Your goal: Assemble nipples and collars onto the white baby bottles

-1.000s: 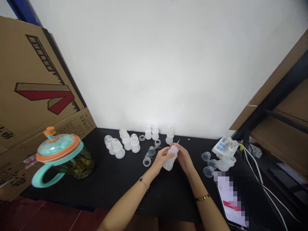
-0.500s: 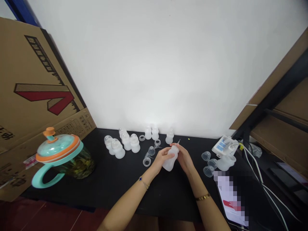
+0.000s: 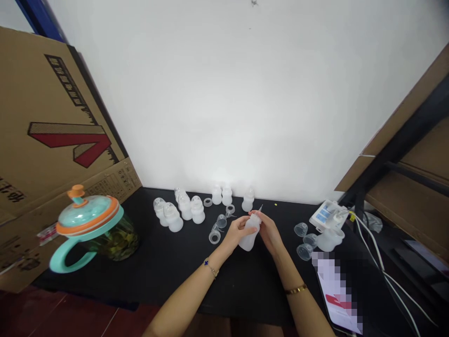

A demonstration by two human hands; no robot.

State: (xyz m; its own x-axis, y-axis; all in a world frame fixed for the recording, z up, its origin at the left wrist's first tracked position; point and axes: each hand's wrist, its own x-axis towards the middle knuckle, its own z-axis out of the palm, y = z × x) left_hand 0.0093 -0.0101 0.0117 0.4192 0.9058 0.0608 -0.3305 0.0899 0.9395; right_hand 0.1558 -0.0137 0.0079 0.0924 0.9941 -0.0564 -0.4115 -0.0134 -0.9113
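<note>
A frosted white baby bottle (image 3: 248, 238) is held tilted above the black table, its neck pointing up and away from me. My left hand (image 3: 234, 234) is wrapped around its body, with the thumb across the front. The fingers of my right hand (image 3: 269, 231) close around the bottle's neck from the right. From between them a thin translucent tip (image 3: 260, 208) sticks up; what it belongs to is hidden. Left of my hands lie a white collar ring (image 3: 214, 237), a clear cap (image 3: 221, 221) and another ring (image 3: 230, 208).
Several capped bottles (image 3: 173, 219) stand at the left, and two bottles (image 3: 227, 195) plus a single one (image 3: 248, 201) near the wall. On the right are clear caps (image 3: 304, 252), a bottle (image 3: 329, 239), a power strip (image 3: 326, 213) and a phone (image 3: 338, 299). A teal-handled jug (image 3: 119, 243) is far left.
The view has shifted slightly. Both hands keep their hold on the bottle, which now looks a little more upright. The other things on the table have stayed put.
</note>
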